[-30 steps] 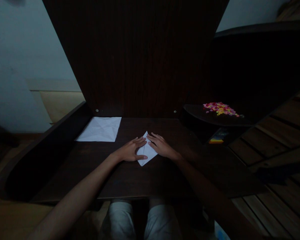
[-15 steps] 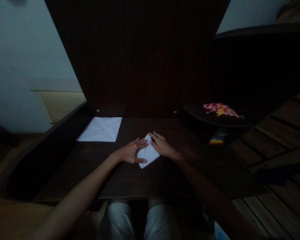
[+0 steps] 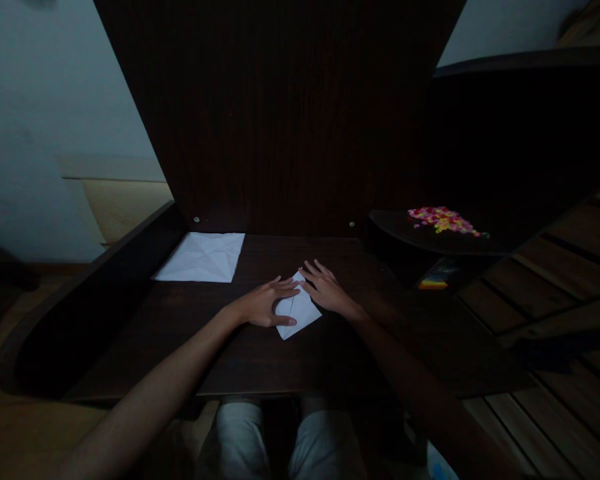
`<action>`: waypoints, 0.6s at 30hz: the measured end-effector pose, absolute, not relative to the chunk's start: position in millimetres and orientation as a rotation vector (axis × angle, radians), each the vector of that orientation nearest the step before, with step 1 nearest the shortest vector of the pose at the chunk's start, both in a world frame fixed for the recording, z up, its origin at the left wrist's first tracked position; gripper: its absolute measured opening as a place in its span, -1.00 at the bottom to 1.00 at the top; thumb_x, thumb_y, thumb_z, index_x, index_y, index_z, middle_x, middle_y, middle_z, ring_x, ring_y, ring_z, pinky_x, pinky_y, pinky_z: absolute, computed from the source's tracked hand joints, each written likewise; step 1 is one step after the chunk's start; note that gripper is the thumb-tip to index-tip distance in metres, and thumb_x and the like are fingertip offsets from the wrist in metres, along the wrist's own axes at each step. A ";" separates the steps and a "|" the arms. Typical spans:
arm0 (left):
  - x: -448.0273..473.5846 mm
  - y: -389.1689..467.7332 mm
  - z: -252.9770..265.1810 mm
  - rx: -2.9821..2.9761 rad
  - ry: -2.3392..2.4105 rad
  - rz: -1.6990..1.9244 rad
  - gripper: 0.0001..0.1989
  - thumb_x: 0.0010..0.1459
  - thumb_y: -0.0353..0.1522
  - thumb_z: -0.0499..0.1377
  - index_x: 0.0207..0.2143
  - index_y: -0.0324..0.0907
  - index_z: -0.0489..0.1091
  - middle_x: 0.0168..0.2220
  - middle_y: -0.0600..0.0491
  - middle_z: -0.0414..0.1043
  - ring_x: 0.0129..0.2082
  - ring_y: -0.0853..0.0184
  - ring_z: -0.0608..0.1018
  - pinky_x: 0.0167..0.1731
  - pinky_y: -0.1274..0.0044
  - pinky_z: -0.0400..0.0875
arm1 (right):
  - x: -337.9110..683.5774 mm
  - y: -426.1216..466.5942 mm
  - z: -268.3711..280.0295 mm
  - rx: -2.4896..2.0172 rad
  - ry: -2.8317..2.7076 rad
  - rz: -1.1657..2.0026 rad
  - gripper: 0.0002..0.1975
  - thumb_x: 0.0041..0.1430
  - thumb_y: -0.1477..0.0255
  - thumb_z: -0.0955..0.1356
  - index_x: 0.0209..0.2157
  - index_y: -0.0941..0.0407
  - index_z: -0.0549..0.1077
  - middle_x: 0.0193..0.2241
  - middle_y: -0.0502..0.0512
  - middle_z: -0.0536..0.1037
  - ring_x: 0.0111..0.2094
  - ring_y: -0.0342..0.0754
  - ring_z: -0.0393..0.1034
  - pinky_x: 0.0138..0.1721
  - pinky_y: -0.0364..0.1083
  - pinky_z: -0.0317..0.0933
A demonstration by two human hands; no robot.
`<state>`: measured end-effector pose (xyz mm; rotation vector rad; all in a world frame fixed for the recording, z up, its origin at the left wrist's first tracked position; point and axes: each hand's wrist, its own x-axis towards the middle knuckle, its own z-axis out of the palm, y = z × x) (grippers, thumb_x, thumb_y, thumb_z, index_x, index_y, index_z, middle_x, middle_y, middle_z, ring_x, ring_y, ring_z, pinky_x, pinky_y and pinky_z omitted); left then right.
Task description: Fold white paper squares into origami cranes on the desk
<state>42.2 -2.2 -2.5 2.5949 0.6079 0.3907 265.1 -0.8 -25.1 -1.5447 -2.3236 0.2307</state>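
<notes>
A folded sheet of white paper (image 3: pixel 304 312) lies on the dark desk, its outline roughly a diamond with a crease running along its left part. My left hand (image 3: pixel 266 304) rests on the paper's left side, thumb and fingers spread apart and lying flat. On the upper right edge is my right hand (image 3: pixel 325 287), fingers stretched out, with its fingertips at the paper's top corner. Part of the paper's left edge and top is hidden under the hands.
Another creased white sheet (image 3: pixel 205 257) lies at the desk's back left. Small pink, red and yellow pieces (image 3: pixel 445 221) are heaped on a corner shelf (image 3: pixel 390 225) at right. Raised side panel (image 3: pixel 95 293) bounds the left; a tall dark panel (image 3: pixel 280 120) stands behind.
My right hand has shifted slightly along the paper's upper right edge, its fingers a little more spread. My left hand stays in place on the paper.
</notes>
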 end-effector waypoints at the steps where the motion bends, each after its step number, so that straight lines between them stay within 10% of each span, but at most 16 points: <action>1: 42.1 -2.2 -2.3 2.592 0.608 0.392 -0.25 0.02 -0.10 0.26 0.22 -0.13 0.15 0.28 -0.15 0.02 0.30 0.12 0.08 0.25 0.12 -0.11 | 265.3 -0.5 -25.5 -1.558 -2.323 0.225 -0.52 0.31 0.22 0.16 0.20 0.08 0.24 0.27 0.21 0.11 0.32 0.19 -0.18 0.22 0.23 -0.11; 18: 37.2 2.3 -5.1 2.624 0.688 0.405 -0.47 0.19 -0.22 0.11 0.21 -0.04 0.17 0.26 -0.01 0.12 0.33 0.11 -0.06 0.23 0.03 -0.17 | 268.3 1.0 -26.4 -1.700 -2.200 0.180 -0.58 0.31 0.27 0.17 0.16 0.00 0.30 0.25 0.15 0.18 0.29 0.21 -0.11 0.19 0.23 -0.08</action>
